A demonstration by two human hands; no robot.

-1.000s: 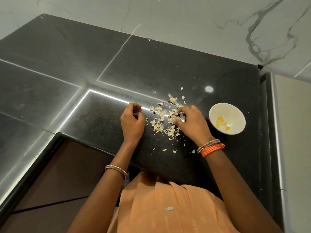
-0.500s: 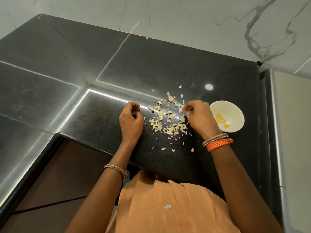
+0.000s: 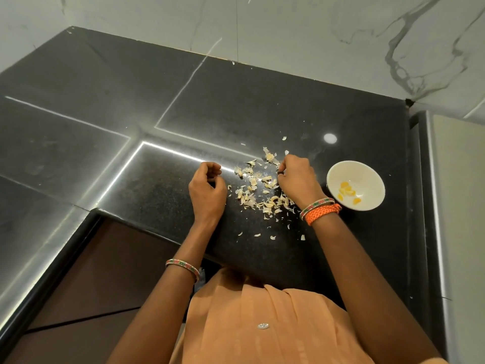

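Garlic skins (image 3: 258,190), pale and papery, strewn in a loose heap on the black stone counter (image 3: 236,106), left of the white bowl (image 3: 367,174) and apart from its rim. Among them some thicker curved bits, possibly cloves, too small to tell for sure. A few stray flakes (image 3: 257,235) also left of the bowl, but nearer the counter's front edge. Right hand (image 3: 298,179) between bowl and heap, just beside the bowl's left rim, knuckles up, fingers curled inward and fingertips (image 3: 282,170) drawn together at the heap's far edge. Something small and dark at the tips, too small to name, so no telling what, if anything, pinched there. Left hand (image 3: 207,191) farther left of the bowl, on the other side of the heap, low over the counter, fingers folded into a loose fist with the thumb against them. Contents of the curl hidden, so no telling there either. Inside the bowl, on its floor, several small yellow-orange pieces (image 3: 347,193). On the right wrist, just left of the bowl and a little nearer, a beaded bangle (image 3: 316,206) and beside it a braided orange cord (image 3: 324,214). On the left forearm, well left of and nearer than the bowl, another beaded bangle (image 3: 182,267). Beyond the bowl and slightly left, a round bright glint (image 3: 330,138) on the polished stone. Well beyond the bowl, a white marble wall (image 3: 288,27) with grey veins. Nearest of all, this side of the bowl and below the counter edge, an orange garment (image 3: 262,311) with one small silvery stud (image 3: 263,326).
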